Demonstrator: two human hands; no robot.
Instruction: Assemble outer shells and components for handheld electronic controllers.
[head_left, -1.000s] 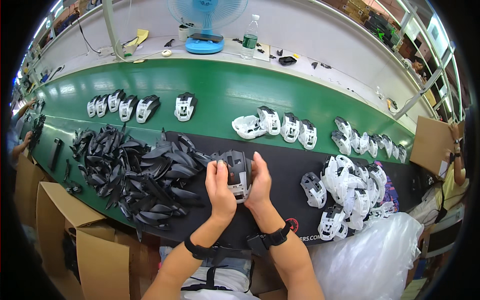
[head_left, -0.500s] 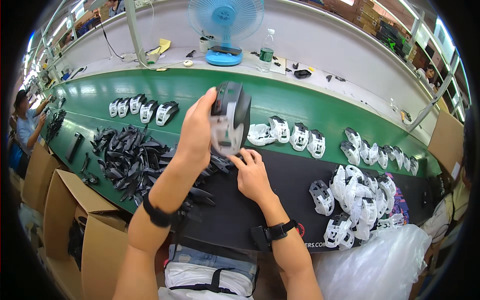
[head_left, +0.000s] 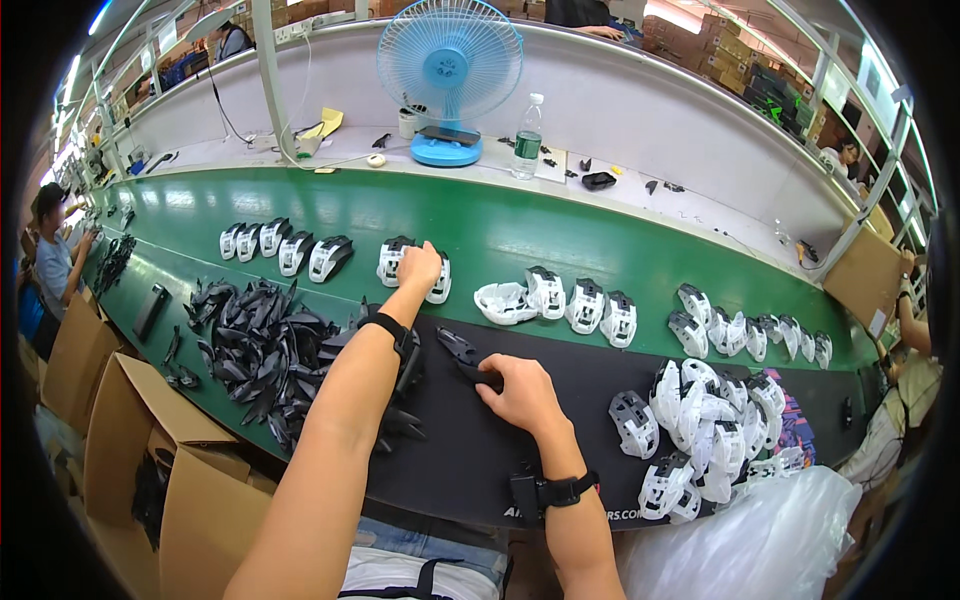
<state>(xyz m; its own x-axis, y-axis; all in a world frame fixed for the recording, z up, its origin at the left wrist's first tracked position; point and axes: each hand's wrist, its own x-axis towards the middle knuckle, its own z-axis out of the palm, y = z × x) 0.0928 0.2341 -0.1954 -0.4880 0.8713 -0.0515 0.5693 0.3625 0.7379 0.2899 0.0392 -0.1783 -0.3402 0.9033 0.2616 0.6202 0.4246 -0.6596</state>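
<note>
My left hand [head_left: 419, 267] is stretched out to the green belt, with its fingers closed on a white-and-black mouse shell [head_left: 441, 283]. Another mouse shell [head_left: 393, 262] stands just left of those fingers. Lower down, over the black mat [head_left: 450, 455], my right hand [head_left: 527, 392] pinches a slim, curved black plastic piece [head_left: 459, 349] between thumb and fingers. To the left of it lies a big heap of similar black pieces [head_left: 262, 350]. My fingers partly hide the shell.
Rows of mouse shells [head_left: 584, 306] stand on the green belt [head_left: 330, 200]. A pile of white shells [head_left: 715, 420] sits on the mat's right, beside a clear plastic bag [head_left: 745, 540]. A cardboard box [head_left: 205, 500] stands lower left. Behind are a blue fan [head_left: 447, 70] and a bottle [head_left: 527, 140].
My left hand has carried the raised mouse shell away and down to the belt. My right hand has moved down from it and now holds the black piece over the mat.
</note>
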